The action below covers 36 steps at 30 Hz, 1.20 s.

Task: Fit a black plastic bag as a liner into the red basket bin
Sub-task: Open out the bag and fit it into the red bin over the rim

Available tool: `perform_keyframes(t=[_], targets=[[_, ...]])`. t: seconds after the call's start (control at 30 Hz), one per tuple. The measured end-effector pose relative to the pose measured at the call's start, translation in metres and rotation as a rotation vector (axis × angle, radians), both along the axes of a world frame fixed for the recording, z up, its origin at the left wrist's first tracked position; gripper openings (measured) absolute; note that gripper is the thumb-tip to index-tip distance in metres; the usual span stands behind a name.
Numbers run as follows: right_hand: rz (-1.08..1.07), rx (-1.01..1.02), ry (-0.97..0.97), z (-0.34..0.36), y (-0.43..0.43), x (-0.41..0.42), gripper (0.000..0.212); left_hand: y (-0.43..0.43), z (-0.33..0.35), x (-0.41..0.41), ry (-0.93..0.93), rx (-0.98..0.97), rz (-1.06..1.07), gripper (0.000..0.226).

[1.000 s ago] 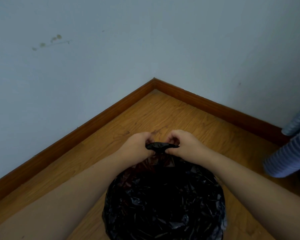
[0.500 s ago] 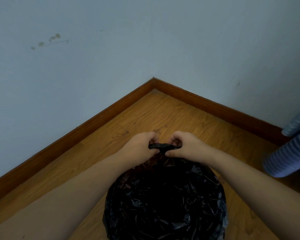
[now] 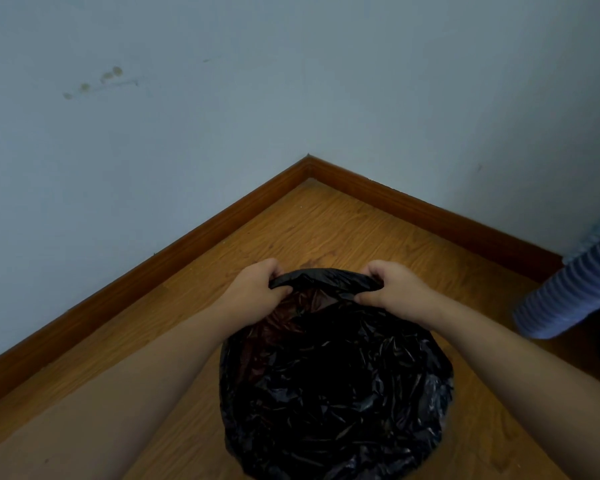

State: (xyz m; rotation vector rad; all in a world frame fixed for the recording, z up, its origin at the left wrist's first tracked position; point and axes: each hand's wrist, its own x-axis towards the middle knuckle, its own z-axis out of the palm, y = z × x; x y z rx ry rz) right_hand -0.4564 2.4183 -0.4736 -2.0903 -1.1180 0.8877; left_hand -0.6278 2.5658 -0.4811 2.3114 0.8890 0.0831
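A crinkled black plastic bag (image 3: 336, 386) fills the lower middle of the head view and covers the round bin under it. Only a dim reddish patch (image 3: 284, 317) shows through the thin plastic near the far left side; the red basket itself is otherwise hidden. My left hand (image 3: 253, 292) grips the far edge of the bag on the left. My right hand (image 3: 392, 289) grips the same edge on the right. The stretch of bag rim between them is pulled taut across the bin's far side.
The bin stands on a wooden floor (image 3: 326, 230) in a room corner. Brown skirting (image 3: 194, 237) runs along both pale blue walls. A blue-and-white striped fabric object (image 3: 568, 299) lies at the right edge, close to my right forearm.
My hands were pinched together on a small bunch of the bag's edge. They have moved apart, left and right, stretching that edge wide over the bin's far side.
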Motion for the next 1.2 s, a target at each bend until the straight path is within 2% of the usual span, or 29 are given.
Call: perform_keyframes(t=[0.17, 0.2, 0.27, 0.33, 0.43, 0.57, 0.7, 0.77, 0.93, 1.2], targets=[[0.042, 0.003, 0.001, 0.005, 0.001, -0.005, 0.018, 0.011, 0.013, -0.002, 0.217, -0.035, -0.076, 0.026], [0.059, 0.003, 0.008, 0.007, 0.001, -0.007, 0.019, 0.01, 0.017, -0.002, 0.185, 0.021, -0.096, 0.033], [0.096, -0.008, 0.014, 0.01, 0.003, -0.01, 0.018, 0.003, 0.024, 0.001, -0.003, 0.191, -0.15, 0.043], [0.132, -0.003, 0.001, 0.012, 0.005, -0.014, 0.016, -0.007, 0.029, 0.008, -0.145, 0.293, -0.25, 0.039], [0.16, 0.022, -0.023, 0.011, 0.008, -0.018, 0.017, -0.022, 0.028, 0.017, -0.133, 0.274, -0.34, 0.021], [0.156, 0.04, -0.032, 0.007, 0.004, -0.016, 0.022, -0.027, 0.021, 0.02, -0.084, 0.217, -0.321, 0.015], [0.044, 0.299, -0.222, 0.01, -0.001, -0.016, 0.024, -0.024, 0.018, 0.017, -0.073, 0.187, -0.278, 0.014], [0.041, 0.402, -0.23, 0.013, -0.001, -0.02, 0.021, -0.022, 0.016, 0.015, -0.064, 0.175, -0.262, 0.014], [0.148, 0.218, -0.263, 0.004, 0.001, -0.025, 0.017, -0.018, 0.016, 0.011, -0.051, 0.12, -0.231, 0.013], [0.084, 0.078, 0.044, 0.002, -0.002, -0.02, 0.014, -0.016, 0.019, 0.004, -0.03, 0.066, -0.217, 0.024]])
